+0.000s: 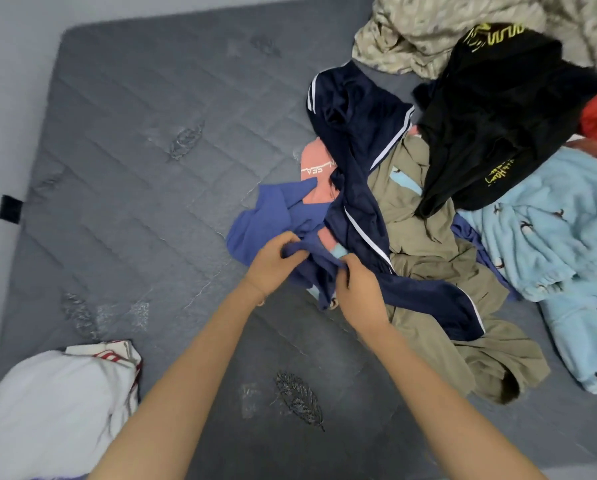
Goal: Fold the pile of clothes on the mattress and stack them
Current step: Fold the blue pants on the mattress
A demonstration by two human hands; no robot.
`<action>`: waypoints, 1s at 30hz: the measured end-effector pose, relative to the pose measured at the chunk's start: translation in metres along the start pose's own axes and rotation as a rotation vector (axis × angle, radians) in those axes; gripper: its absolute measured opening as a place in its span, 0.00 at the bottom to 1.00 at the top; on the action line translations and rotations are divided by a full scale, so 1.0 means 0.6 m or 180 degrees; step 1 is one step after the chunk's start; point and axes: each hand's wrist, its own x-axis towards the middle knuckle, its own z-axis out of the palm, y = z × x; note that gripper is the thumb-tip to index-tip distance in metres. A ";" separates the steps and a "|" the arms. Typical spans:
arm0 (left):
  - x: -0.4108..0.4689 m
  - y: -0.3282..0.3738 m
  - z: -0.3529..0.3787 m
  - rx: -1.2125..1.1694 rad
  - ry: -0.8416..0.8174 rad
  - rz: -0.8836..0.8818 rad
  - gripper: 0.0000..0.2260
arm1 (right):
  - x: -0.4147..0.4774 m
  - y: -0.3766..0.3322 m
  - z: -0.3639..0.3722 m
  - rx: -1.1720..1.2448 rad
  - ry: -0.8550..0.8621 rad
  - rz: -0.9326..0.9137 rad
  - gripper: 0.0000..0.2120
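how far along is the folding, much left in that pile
Early on. Done: one white garment with red trim looks folded at the mattress's near left corner. In hand: the left hand and right hand both grip a blue garment at the pile's edge. Left: navy striped piece, olive garment, black top, light blue fleece and beige patterned cloth, all heaped unfolded.

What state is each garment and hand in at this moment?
blue garment: unfolded, gripped by both hands.
left hand: grips blue garment.
right hand: grips blue garment.
navy striped garment: crumpled in pile.
olive garment: crumpled in pile.
black garment: crumpled in pile.
light blue fleece: unfolded.
white garment: set apart, lower left.
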 end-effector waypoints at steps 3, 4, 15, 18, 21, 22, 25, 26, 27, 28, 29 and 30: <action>-0.031 0.067 -0.074 0.0020 -0.0048 0.0072 0.07 | -0.020 -0.085 -0.059 0.0571 0.0099 0.0072 0.06; -0.047 0.091 -0.100 0.0030 -0.0099 0.0074 0.06 | -0.028 -0.114 -0.081 0.0765 0.0090 0.0065 0.06; -0.237 0.326 -0.339 0.0349 -0.0017 0.0410 0.10 | -0.125 -0.456 -0.241 0.1565 -0.0796 -0.0386 0.11; -0.287 0.373 -0.386 0.0453 0.0028 0.0571 0.12 | -0.157 -0.533 -0.263 0.1760 -0.0644 -0.0560 0.14; -0.325 0.404 -0.425 0.0792 0.0246 0.0871 0.09 | -0.186 -0.605 -0.288 0.1953 -0.0541 -0.0805 0.12; -0.334 0.406 -0.434 0.0901 0.0339 0.0926 0.07 | -0.193 -0.626 -0.296 0.1999 -0.0481 -0.0891 0.11; -0.353 0.387 -0.450 0.1240 0.0570 0.0685 0.08 | -0.209 -0.682 -0.315 0.2280 -0.0204 -0.1058 0.12; -0.360 0.374 -0.452 0.1399 0.0576 0.0532 0.08 | -0.211 -0.696 -0.320 0.2387 -0.0111 -0.1077 0.14; -0.366 0.360 -0.455 0.1500 0.0552 0.0391 0.08 | -0.213 -0.706 -0.325 0.2480 -0.0043 -0.1095 0.15; -0.372 0.345 -0.459 0.1495 0.0536 0.0259 0.08 | -0.213 -0.711 -0.328 0.2531 0.0010 -0.1112 0.16; -0.379 0.333 -0.465 0.1312 0.0523 0.0114 0.08 | -0.213 -0.714 -0.330 0.2524 0.0063 -0.1131 0.15; -0.386 0.326 -0.474 0.1018 0.0524 -0.0029 0.08 | -0.213 -0.714 -0.331 0.2439 0.0123 -0.1157 0.14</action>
